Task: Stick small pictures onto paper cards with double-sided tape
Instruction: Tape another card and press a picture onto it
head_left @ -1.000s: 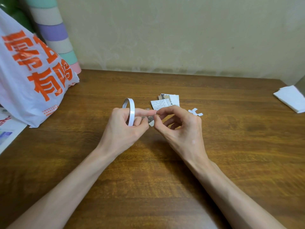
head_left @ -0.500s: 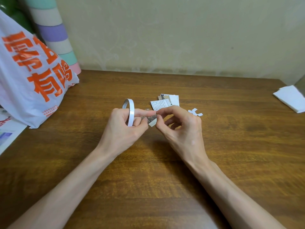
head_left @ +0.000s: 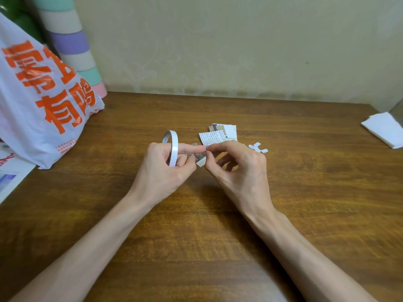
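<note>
A thin white ring of double-sided tape (head_left: pixel 173 149) hangs around the forefinger of my left hand (head_left: pixel 162 171). Between that hand's thumb and fingers sits a small picture (head_left: pixel 199 159), with a white corner sticking out below. My right hand (head_left: pixel 238 168) meets the left one, its thumb and forefinger pinching at the picture's edge. Just behind the hands a small pile of cut pictures and paper cards (head_left: pixel 219 134) lies on the wooden table (head_left: pixel 218 225). A few white tape-backing scraps (head_left: pixel 258 147) lie beside my right knuckles.
A white plastic bag with orange lettering (head_left: pixel 41 101) fills the left side, with printed papers (head_left: pixel 11 173) under it. A pastel-striped roll (head_left: pixel 72 44) leans on the wall behind it. A folded white tissue (head_left: pixel 385 131) lies at the far right edge.
The hands have barely moved. My right thumb and forefinger have shifted slightly on the picture's edge, and its white corner shows a little more.
</note>
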A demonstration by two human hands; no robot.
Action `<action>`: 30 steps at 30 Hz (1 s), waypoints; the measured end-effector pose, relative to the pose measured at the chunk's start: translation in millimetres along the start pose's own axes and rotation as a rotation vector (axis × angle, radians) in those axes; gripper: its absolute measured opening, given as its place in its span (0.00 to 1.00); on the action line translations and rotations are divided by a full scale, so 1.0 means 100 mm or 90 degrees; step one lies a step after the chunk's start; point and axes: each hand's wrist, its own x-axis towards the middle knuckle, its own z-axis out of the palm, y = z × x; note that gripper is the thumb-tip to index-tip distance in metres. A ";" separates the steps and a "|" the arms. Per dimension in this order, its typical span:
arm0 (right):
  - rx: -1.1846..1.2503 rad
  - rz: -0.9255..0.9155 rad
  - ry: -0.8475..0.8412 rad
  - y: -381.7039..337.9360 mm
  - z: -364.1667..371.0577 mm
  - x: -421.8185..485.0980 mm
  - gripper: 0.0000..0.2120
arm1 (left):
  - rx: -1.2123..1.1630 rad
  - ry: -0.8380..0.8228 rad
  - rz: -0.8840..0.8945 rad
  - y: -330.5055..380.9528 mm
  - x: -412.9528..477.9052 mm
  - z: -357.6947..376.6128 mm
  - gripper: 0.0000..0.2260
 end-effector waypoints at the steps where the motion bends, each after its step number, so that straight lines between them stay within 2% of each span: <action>1: -0.002 -0.002 0.002 0.00 0.00 0.00 0.03 | 0.001 0.000 0.001 0.00 0.00 0.00 0.12; 10: 0.058 0.044 0.001 -0.06 -0.01 0.02 0.05 | -0.030 0.006 -0.002 0.02 0.02 0.01 0.13; 14: 0.104 0.086 -0.004 -0.08 0.00 0.03 0.09 | -0.072 0.007 -0.034 0.05 0.02 0.00 0.13; 18: 0.134 0.126 -0.002 -0.08 -0.01 0.04 0.09 | -0.089 0.015 -0.065 0.04 0.03 -0.01 0.13; 30: 0.111 0.143 -0.006 0.01 -0.03 0.07 0.08 | -0.093 0.038 -0.093 0.01 0.03 -0.02 0.11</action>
